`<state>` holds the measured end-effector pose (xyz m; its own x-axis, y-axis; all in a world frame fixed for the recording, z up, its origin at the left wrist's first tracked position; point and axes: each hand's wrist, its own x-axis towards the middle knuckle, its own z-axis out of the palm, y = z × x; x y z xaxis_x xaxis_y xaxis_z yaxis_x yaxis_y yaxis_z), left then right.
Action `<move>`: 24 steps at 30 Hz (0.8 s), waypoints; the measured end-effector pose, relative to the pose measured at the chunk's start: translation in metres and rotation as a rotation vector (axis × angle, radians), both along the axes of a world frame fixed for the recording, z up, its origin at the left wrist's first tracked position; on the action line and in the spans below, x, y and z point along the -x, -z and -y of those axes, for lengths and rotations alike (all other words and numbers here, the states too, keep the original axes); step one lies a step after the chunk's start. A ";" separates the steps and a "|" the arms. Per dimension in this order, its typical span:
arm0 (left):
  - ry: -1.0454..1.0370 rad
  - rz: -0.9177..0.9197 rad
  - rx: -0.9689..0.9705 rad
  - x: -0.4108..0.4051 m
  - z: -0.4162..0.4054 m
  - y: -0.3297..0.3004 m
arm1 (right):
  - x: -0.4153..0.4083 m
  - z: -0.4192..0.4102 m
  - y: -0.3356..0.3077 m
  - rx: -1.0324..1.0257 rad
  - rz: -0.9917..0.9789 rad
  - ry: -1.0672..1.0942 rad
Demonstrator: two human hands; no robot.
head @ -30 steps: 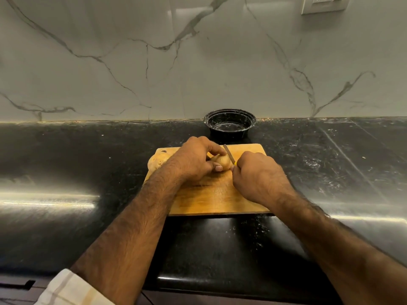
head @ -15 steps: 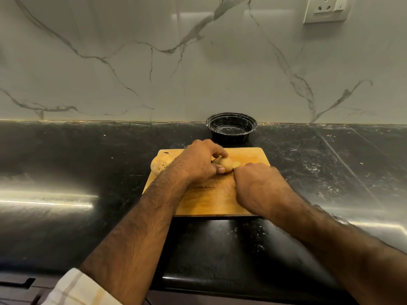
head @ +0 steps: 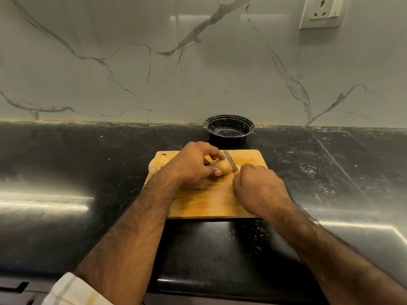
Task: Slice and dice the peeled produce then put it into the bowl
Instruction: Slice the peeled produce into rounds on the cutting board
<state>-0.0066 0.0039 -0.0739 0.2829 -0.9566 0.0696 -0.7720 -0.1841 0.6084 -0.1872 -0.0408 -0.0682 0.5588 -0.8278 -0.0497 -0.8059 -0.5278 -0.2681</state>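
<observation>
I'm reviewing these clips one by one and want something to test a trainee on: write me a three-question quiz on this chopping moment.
1. True or false: the black bowl already holds cut pieces.
2. Which hand holds the knife? A. left hand B. right hand C. neither
3. Fill in: the left hand steadies a peeled potato on the wooden ____.

Key
1. False: the bowl looks empty, standing on the counter behind the cutting board.
2. B: the right hand grips the handle, blade angled beside the potato.
3. Cutting board. Another potato lies at its left edge.
</observation>
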 end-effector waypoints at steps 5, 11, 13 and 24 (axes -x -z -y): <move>0.000 -0.003 0.016 0.000 0.000 0.002 | -0.004 0.004 -0.002 0.006 0.037 -0.009; -0.002 0.024 0.036 -0.001 0.003 0.003 | -0.009 0.004 -0.006 -0.016 0.004 -0.015; -0.002 0.030 0.034 -0.002 0.003 0.003 | -0.012 0.004 -0.009 -0.001 -0.017 -0.022; -0.053 0.114 0.016 0.006 0.006 -0.001 | -0.006 -0.004 -0.009 0.050 -0.053 -0.045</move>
